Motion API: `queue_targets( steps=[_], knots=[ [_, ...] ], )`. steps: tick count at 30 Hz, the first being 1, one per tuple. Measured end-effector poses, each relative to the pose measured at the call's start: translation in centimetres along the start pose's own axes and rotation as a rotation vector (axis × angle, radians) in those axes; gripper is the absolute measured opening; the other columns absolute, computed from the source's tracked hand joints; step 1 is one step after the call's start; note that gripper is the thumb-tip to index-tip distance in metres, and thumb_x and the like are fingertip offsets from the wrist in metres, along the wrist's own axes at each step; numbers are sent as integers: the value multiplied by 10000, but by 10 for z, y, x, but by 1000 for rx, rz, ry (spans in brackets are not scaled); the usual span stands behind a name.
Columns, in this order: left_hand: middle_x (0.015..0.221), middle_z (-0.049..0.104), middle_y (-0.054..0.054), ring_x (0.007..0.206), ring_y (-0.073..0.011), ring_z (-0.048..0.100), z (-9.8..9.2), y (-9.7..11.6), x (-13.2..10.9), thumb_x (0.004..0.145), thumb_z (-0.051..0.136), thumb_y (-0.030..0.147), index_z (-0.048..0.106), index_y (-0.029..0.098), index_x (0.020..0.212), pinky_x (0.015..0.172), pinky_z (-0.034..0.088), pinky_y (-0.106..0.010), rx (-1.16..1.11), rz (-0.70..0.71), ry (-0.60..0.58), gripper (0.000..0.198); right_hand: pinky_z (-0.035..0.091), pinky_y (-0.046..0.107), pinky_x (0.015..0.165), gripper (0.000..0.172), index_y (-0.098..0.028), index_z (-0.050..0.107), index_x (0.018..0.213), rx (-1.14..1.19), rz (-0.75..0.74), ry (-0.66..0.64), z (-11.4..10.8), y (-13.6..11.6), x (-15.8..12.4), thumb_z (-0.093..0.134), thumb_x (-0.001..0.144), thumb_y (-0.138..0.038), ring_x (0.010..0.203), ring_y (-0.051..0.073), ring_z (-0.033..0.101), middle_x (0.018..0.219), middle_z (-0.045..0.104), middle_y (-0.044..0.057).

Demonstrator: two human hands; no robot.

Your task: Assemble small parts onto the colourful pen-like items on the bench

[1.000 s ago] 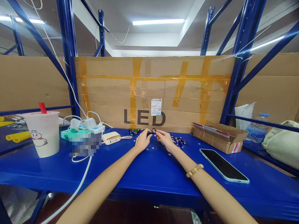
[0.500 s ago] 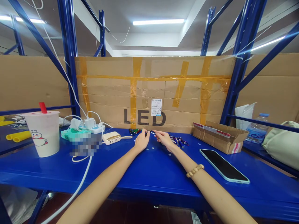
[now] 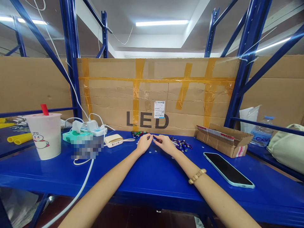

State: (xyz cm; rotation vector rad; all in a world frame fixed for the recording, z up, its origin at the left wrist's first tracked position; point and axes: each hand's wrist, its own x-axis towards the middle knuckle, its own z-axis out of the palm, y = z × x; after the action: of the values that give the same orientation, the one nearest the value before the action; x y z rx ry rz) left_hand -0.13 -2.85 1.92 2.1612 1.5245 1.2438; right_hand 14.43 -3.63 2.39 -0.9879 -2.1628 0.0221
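**We are pinching a small dark part (image 3: 154, 138) at the bench**

Our left hand (image 3: 144, 143) and right hand (image 3: 166, 144) are holding it between their fingertips above a blue steel workbench (image 3: 142, 177), with a heap of small blue parts (image 3: 180, 144) lying just beside our right hand.

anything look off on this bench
Small pale round bits lie scattered on the blue shelf just in front of the left hand and right hand. They look spilled, though they're too small to identify.
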Motion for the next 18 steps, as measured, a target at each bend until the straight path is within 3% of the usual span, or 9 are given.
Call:
queue_targets(
  steps=[9, 13, 18],
  knots=[
    [806, 664, -9, 746, -154, 584, -3, 4, -3, 831, 354, 351, 633, 217, 794, 600, 374, -216, 93, 50, 25, 312, 315, 208, 531, 249, -165, 611, 968, -244, 35, -70, -3, -9, 1, 428, 831, -263, 589, 125, 504, 669, 580, 33],
    [816, 664, -4, 762, -159, 588, -4, 3, -4, 848, 328, 354, 626, 234, 824, 606, 378, -218, 150, 94, -1, 321, 319, 197, 510, 213, -153, 606, 744, -167, 48, -93, -3, -10, 2, 437, 822, -256, 529, 115, 509, 582, 562, 15],
    [832, 658, -9, 787, -167, 585, -5, 3, -5, 858, 306, 367, 608, 242, 865, 624, 385, -223, 167, 78, 4, 327, 342, 199, 511, 213, -151, 565, 698, -30, 46, -90, -2, -9, 2, 418, 822, -244, 493, 114, 536, 576, 568, 10]
  ],
)
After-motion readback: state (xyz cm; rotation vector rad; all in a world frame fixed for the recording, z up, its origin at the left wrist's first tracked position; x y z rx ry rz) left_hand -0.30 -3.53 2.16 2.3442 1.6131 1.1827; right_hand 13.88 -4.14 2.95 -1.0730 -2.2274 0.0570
